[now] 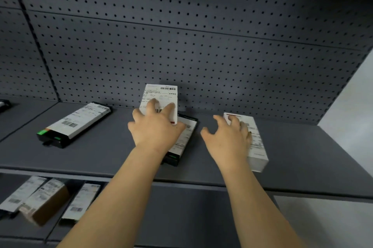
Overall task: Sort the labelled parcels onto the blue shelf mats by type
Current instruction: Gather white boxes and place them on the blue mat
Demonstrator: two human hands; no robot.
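Left hand [154,126] gripping a white labelled parcel [161,98], tilted up on its lower edge and leaning toward the pegboard back wall [201,56], directly over a black parcel [181,143] lying flat beneath. Right hand [228,136] spread wide, fingers [234,119] resting on top of a white box parcel [255,143], not visibly curled round it. Likely trouble: tilted parcel slipping from a one-handed hold and dropping onto the black one, nudging it out of place; or a push on the white box parcel sending its near corner, already close to the front edge of the upper shelf mat [302,157], over the lip and down. Mixing of types also possible if set down on the wrong pile. Open room: wide bare stretch between the black parcel with green end [74,122] at left and the middle pair; more bare mat to the right of the white box. Lower shelf [201,217] holding three more parcels [44,197] at left.
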